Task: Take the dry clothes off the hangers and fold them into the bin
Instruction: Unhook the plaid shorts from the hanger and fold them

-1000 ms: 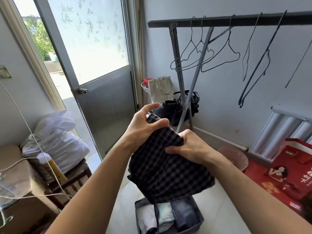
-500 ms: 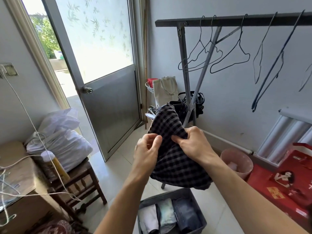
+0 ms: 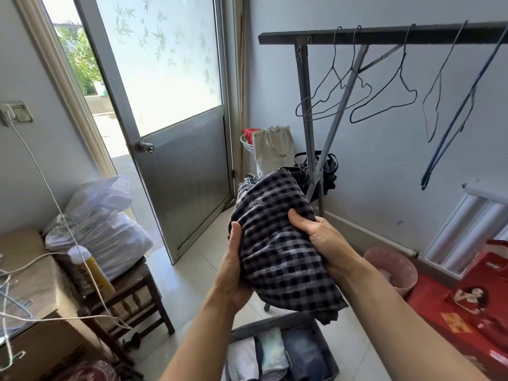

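Our left hand (image 3: 233, 268) has slid down to grip the side of the checked garment (image 3: 277, 243) while our right hand (image 3: 319, 243) grips it thumb-on-top, half folded above the bin (image 3: 275, 321) of folded clothes; with visible hangers (image 3: 383, 109) bare, little seems left.

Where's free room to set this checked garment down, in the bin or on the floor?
The bin looks full, folded pieces side by side. Bare tile lies between bin and wooden stool, and between bin and red boxes. The stool is piled with white bags.
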The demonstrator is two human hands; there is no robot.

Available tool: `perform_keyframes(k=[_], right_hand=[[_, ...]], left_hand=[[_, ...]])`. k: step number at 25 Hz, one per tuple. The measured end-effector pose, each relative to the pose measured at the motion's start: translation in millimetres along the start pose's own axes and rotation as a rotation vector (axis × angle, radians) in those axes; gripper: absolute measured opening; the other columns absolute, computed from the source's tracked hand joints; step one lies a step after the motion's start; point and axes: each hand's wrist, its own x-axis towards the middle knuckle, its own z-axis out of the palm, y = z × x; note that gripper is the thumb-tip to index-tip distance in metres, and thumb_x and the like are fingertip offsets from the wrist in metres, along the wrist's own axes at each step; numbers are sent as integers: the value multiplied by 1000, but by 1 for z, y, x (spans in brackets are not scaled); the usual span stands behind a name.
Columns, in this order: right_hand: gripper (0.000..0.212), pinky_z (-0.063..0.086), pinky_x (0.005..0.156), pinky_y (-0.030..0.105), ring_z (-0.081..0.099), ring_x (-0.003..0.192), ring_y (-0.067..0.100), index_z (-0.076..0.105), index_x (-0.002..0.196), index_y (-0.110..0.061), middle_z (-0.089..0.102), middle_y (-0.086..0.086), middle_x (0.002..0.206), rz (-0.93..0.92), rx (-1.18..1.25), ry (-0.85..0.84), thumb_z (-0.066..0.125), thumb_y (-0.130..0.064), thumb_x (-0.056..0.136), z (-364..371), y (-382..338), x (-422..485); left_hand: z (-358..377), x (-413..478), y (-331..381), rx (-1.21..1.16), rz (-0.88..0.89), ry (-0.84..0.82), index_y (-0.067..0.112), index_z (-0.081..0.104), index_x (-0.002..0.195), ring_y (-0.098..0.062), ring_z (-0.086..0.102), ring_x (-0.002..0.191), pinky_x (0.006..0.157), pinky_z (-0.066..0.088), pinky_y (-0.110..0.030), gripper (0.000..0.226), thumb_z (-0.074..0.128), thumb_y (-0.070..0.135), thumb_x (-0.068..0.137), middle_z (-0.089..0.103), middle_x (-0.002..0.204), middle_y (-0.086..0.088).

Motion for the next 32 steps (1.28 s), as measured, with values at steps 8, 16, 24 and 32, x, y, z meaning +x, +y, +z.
perform_keyframes(k=[8, 16, 24, 32], right_hand=[[31, 61, 65, 36, 73, 75, 28, 65, 107, 3, 74, 19, 95, 35, 62, 66, 61, -24, 93, -23, 10, 19], [30, 54, 86, 38, 61, 94, 13, 60, 119, -26, 62, -3, 106, -533, -945, 347, 64, -35, 91, -31, 24, 33], [49, 54, 85, 25, 66, 91, -1, 58, 111, -31, 70, -11, 97, -268, -884, -13, 72, -60, 74, -36, 11, 47], [59, 49, 71, 13, 64, 85, 1, 42, 128, -30, 66, -8, 91, -282, -954, -118, 70, -20, 77, -46, -1, 56]], left_hand=[[-18, 7, 10, 66, 10, -82, 5, 63, 125, -35, 65, 112, 87, 58, -41, 88, 93, 43, 52, 66, 124, -21], [16, 23, 6, 370, 271, 140, 6, 67, 109, -26, 73, 92, 70, 59, -28, 38, 75, 21, 75, 76, 99, -11], [37, 39, 5, 526, 182, 138, 29, 67, 114, -10, 71, 93, 76, 61, -44, 49, 29, 56, 100, 74, 106, 3], [49, 60, -8, 445, 202, 295, 21, 64, 115, -11, 73, 82, 65, 60, -34, 24, 60, 34, 95, 77, 97, 1]])
